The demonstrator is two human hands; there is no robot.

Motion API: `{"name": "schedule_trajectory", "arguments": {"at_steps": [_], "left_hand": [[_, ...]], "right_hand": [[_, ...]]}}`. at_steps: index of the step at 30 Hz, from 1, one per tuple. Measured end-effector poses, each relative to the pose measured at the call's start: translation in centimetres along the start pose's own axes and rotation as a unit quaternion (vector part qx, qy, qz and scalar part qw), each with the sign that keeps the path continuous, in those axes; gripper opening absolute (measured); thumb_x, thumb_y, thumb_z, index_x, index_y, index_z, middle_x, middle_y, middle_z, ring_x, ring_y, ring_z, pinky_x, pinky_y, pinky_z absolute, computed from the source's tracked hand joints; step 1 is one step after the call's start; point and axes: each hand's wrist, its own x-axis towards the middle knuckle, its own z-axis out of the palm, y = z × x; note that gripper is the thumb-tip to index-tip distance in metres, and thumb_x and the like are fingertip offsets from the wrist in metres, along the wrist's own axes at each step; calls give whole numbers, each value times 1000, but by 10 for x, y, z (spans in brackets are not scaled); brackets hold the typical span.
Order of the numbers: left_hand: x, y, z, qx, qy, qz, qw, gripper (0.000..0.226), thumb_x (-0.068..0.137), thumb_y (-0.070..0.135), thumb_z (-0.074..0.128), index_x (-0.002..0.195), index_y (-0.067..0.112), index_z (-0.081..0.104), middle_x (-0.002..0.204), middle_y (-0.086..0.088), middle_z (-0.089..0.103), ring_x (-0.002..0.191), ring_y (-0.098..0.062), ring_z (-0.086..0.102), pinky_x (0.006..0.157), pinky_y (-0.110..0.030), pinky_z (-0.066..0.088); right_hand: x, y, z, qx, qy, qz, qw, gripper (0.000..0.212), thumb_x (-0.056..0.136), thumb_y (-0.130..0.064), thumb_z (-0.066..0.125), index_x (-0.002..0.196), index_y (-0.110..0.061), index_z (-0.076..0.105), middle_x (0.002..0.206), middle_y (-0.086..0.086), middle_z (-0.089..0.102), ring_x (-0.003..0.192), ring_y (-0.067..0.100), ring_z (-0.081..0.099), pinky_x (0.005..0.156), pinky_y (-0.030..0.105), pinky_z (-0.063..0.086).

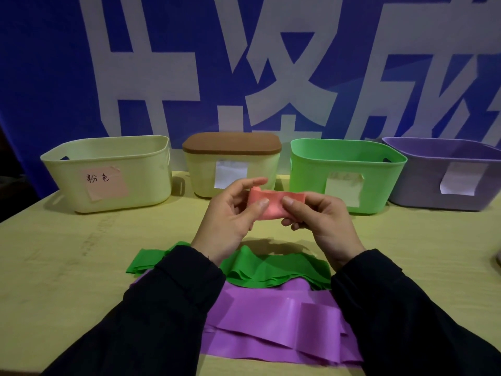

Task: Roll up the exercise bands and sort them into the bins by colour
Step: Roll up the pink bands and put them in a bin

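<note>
A rolled pink band (272, 204) is held up above the table between both hands. My left hand (230, 215) pinches its left end with thumb and fingers; my right hand (317, 217) pinches its right end. Beneath my wrists a green band (268, 270) lies crumpled on the table. A purple band (273, 321) lies spread out nearer to me, partly under the green one. Along the back stand a cream bin (108, 172) with a pink label, a green bin (347, 172) and a purple bin (447, 172).
A cream container with a brown lid (231, 143) stands between the cream and green bins. The wooden table (67, 253) runs to a blue banner wall behind the bins. A grey object pokes in at the right edge (497, 260).
</note>
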Motion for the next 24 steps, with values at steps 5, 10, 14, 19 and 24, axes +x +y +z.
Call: {"name": "schedule_trajectory", "arguments": {"at_steps": [5,10,14,19,24], "left_hand": [[1,0,-2,-16,46,-12,999,22,88,11,74,107,15,66,102,-6,70,71,-12,64,58,-25,52],[1,5,-4,-27,69,-9,997,34,70,23,84,95,22,61,96,-2,65,76,-15,63,51,-25,50],[1,8,-5,-56,52,-9,997,37,64,26,84,92,20,60,88,3,65,70,-13,58,45,-23,45],[2,9,-7,-92,68,-41,993,33,68,29,81,94,19,65,92,2,68,74,-13,60,48,-24,46],[0,10,-4,-123,35,-41,991,33,76,25,76,107,17,71,91,1,71,69,-15,58,48,-22,46]], "right_hand": [[0,-2,-1,14,5,7,1000,7,91,-11,69,94,-9,74,73,5,73,63,14,66,57,22,51],[1,-5,-6,16,24,15,999,9,89,-12,70,95,-7,75,76,9,74,63,14,66,57,22,49],[1,-10,-14,45,5,42,998,19,78,-20,74,92,-7,76,77,10,73,61,14,64,57,21,49],[-1,-14,-9,116,-17,52,992,22,67,-26,79,83,-10,81,81,9,73,64,15,62,62,21,56],[-2,-15,-6,113,-11,58,992,14,76,-22,73,84,-12,80,79,9,70,63,14,59,62,21,54]]}}
